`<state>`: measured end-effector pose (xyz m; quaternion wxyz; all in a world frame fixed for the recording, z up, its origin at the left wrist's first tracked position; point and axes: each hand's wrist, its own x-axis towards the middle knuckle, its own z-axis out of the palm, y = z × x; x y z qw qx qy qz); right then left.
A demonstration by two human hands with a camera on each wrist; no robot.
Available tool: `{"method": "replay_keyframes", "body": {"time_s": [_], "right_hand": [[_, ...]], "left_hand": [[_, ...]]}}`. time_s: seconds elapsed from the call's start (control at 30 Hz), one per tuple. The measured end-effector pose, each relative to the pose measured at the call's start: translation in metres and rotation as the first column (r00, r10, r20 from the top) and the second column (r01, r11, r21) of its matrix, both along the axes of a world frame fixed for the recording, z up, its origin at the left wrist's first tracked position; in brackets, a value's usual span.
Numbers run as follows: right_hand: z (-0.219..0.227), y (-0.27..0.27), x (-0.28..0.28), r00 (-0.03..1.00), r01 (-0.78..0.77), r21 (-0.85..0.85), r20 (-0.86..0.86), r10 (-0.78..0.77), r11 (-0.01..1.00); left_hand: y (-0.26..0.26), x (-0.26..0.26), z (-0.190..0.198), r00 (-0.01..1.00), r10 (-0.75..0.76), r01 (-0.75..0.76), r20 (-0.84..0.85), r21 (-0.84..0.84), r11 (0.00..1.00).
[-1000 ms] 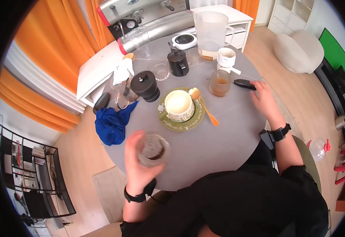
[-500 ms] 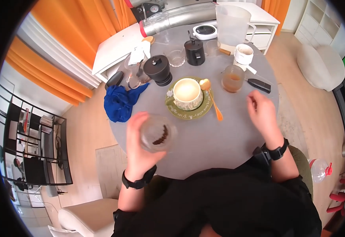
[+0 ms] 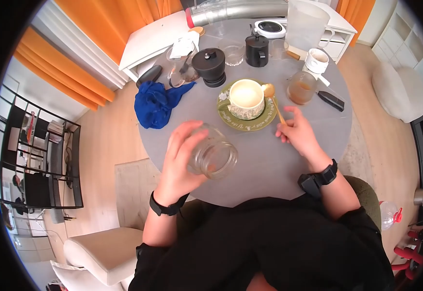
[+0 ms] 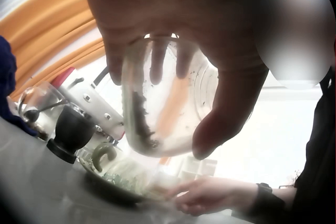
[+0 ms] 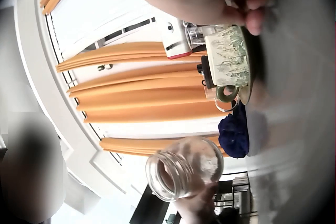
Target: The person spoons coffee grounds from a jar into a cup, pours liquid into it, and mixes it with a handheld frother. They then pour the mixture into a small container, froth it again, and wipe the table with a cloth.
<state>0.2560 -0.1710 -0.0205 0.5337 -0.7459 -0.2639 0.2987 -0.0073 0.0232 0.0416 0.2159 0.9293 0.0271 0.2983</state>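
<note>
My left hand (image 3: 180,157) grips a clear glass jar (image 3: 216,155) above the table's near left. The jar is tipped, its open mouth turned toward me; dark grounds cling inside it (image 4: 140,119) in the left wrist view. My right hand (image 3: 301,136) is at the handle end of a spoon (image 3: 269,90), fingers curled about it and covering the tip. The spoon leans on a green saucer (image 3: 248,127) with lettering. On that saucer stands a patterned cup (image 3: 246,99), pale inside, also seen as the cup (image 5: 231,58) in the right wrist view.
Left of the saucer lie a blue cloth (image 3: 156,104) and a black grinder (image 3: 209,65). Behind are a black pitcher (image 3: 256,51), a white scale (image 3: 270,29) and a large clear jug (image 3: 308,26). A glass of brown liquid (image 3: 301,88) and a black-handled tool (image 3: 331,101) stand right.
My left hand has tilted the jar so its mouth faces me, moving it rightward. The right hand has come from the black-handled tool to the spoon's handle. The head view has shifted.
</note>
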Motion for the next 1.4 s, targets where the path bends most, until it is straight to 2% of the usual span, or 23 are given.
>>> {"method": "replay_keyframes", "body": {"time_s": [0.03,0.1,0.13,0.17,0.23,0.3,0.33,0.4,0.43,0.53,0.57,0.6,0.63,0.7,0.8,0.83,0.9,1.13,1.2,1.23,1.3,1.33,1.4], "right_hand": [[-0.004,-0.004,0.004,0.993,0.031,0.047,-0.115,-0.025,0.998],[-0.001,-0.014,0.007,0.994,0.073,0.071,-0.089,-0.067,0.995],[0.003,-0.015,0.008,0.992,0.119,0.111,-0.060,-0.113,0.987],[0.015,-0.020,0.001,0.983,0.161,0.159,0.056,-0.172,0.974],[0.039,-0.031,-0.011,0.924,0.238,0.253,0.238,-0.299,0.938],[0.067,-0.047,-0.017,0.908,0.226,0.354,0.259,-0.328,0.907],[0.082,-0.053,-0.021,0.908,0.226,0.346,0.263,-0.325,0.911],[0.111,-0.066,-0.030,0.919,0.174,0.458,0.242,-0.311,0.872],[0.125,-0.069,-0.042,0.918,0.180,0.448,0.243,-0.312,0.876],[0.148,-0.057,-0.075,0.904,0.040,0.324,0.392,-0.172,0.945],[0.148,-0.051,-0.080,0.771,-0.159,0.244,0.636,-0.034,0.957],[0.148,-0.045,-0.084,0.561,-0.330,0.113,0.822,0.099,0.937],[0.143,-0.038,-0.084,0.564,-0.329,0.111,0.820,0.101,0.938],[0.126,-0.023,-0.081,0.308,-0.533,0.067,0.944,0.120,0.843],[0.118,-0.006,-0.093,0.247,-0.572,0.057,0.963,0.105,0.818],[0.120,-0.004,-0.096,0.250,-0.570,0.059,0.962,0.105,0.820],[0.125,-0.002,-0.101,0.284,-0.584,-0.059,0.919,0.272,0.810],[0.116,0.005,-0.100,0.249,-0.605,-0.094,0.921,0.300,0.791],[0.114,0.007,-0.099,0.368,-0.601,-0.032,0.876,0.312,0.799],[0.111,0.008,-0.098,0.367,-0.603,-0.032,0.876,0.313,0.797],[0.103,0.009,-0.096,0.760,-0.451,0.087,0.559,0.331,0.888],[0.103,0.010,-0.094,0.759,-0.453,0.088,0.559,0.333,0.887],[0.104,0.010,-0.089,0.927,-0.347,0.021,0.156,0.340,0.937]], "left_hand": [[0.005,-0.002,0.000,1.000,0.011,-0.011,0.006,-0.061,0.998],[0.016,-0.004,-0.004,0.997,0.056,-0.049,0.046,-0.128,0.991],[0.021,-0.005,-0.008,0.991,0.096,-0.079,0.089,-0.180,0.980],[0.025,-0.007,-0.015,0.991,0.031,-0.002,0.133,-0.215,0.977],[0.028,-0.005,-0.016,0.990,0.043,-0.008,0.136,-0.248,0.969],[0.032,-0.004,-0.016,0.988,0.059,-0.017,0.144,-0.278,0.960],[0.034,-0.004,-0.016,0.991,0.044,-0.008,0.125,-0.274,0.962],[0.031,-0.003,-0.016,0.995,0.024,0.005,0.102,-0.283,0.959],[0.027,-0.002,-0.013,0.995,0.008,0.023,0.098,-0.320,0.947],[0.019,0.001,-0.009,0.996,-0.025,0.055,0.088,-0.361,0.931],[0.017,0.001,-0.009,0.996,-0.037,0.063,0.079,-0.362,0.930],[0.016,0.000,-0.008,0.996,-0.038,0.063,0.075,-0.366,0.928],[0.016,0.000,-0.009,0.996,-0.054,0.077,0.072,-0.368,0.927],[0.015,-0.001,-0.008,0.996,-0.070,0.089,0.064,-0.372,0.924],[0.014,-0.002,-0.005,0.993,-0.105,0.119,0.059,-0.365,0.923],[0.014,-0.002,-0.005,0.991,-0.120,0.134,0.062,-0.375,0.917],[0.012,-0.002,-0.004,0.988,-0.141,0.153,0.061,-0.385,0.910],[0.009,-0.001,-0.003,0.992,-0.108,0.123,0.061,-0.359,0.925],[0.010,-0.002,-0.001,0.995,-0.087,0.097,0.045,-0.338,0.936],[0.011,-0.003,0.000,0.997,-0.076,0.076,0.014,-0.312,0.947],[0.010,-0.005,0.003,0.998,-0.059,0.052,-0.018,-0.284,0.957],[0.009,-0.005,0.005,0.997,-0.036,0.016,-0.070,-0.266,0.964],[0.007,-0.005,0.007,0.992,-0.008,-0.022,-0.122,-0.244,0.970]]}}
